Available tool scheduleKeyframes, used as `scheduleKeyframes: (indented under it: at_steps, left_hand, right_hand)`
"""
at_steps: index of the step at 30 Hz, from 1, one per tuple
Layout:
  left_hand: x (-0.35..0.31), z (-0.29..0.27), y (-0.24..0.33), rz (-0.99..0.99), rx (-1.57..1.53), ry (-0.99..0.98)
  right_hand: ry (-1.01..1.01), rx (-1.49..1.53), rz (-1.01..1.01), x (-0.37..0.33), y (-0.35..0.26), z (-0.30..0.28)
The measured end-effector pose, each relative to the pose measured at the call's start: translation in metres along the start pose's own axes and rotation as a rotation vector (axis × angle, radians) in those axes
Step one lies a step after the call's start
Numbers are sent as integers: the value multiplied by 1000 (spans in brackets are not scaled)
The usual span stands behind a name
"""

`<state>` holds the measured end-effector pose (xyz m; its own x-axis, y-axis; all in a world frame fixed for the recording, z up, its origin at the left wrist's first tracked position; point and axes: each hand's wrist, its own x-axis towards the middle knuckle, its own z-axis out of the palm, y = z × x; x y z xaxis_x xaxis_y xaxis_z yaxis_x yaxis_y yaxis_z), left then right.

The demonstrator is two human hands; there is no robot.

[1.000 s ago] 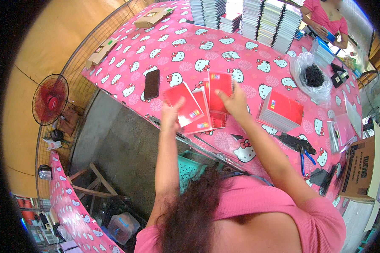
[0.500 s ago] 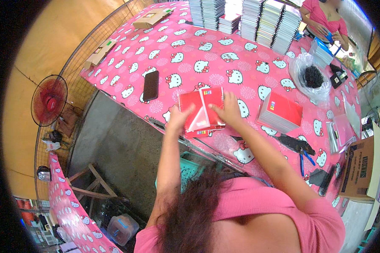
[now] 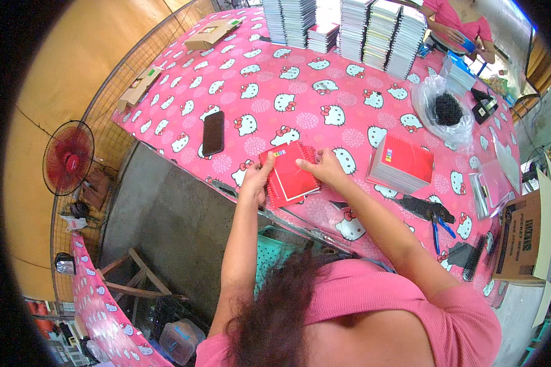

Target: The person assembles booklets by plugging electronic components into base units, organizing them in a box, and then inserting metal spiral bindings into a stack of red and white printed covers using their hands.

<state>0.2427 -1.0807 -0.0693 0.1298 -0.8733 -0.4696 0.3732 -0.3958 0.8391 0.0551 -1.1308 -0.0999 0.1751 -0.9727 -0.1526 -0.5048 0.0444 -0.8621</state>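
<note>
Several small red spiral notebooks (image 3: 295, 166) lie fanned, one over another, at the near edge of the table. My left hand (image 3: 256, 182) grips their left side, its thumb on top of the cover. On their right side my right hand (image 3: 328, 169) is closed too, thumb pressed on the top cover and fingers around the edge. A white page edge shows below the top cover. To the right of my right hand stands a neat block of red notebooks (image 3: 408, 160). A dark phone (image 3: 213, 133) lies to the left of my hands.
Tall stacks of spiral notebooks (image 3: 355, 30) stand at the far side. A plastic bag of black coils (image 3: 448, 110), blue-handled pliers (image 3: 438, 232) and a carton (image 3: 517, 238) are to the right. Another person (image 3: 462, 27) works at the far right. A fan (image 3: 70, 158) stands left.
The notebooks, side by side in a split pair before, now overlap in a fanned pile. My left hand has moved down along their left edge. The view has shifted slightly.
</note>
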Motion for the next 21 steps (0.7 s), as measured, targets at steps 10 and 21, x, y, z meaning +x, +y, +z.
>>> scheduleKeyframes:
  at_steps: [10, 21]
  left_hand:
    - [-6, 53, -15, 141, -162, -91]
    - [-24, 37, -21, 738, 218, -309]
  right_hand:
    - [-410, 948, 193, -16, -19, -41]
    - [-196, 553, -467, -40, 3, -37]
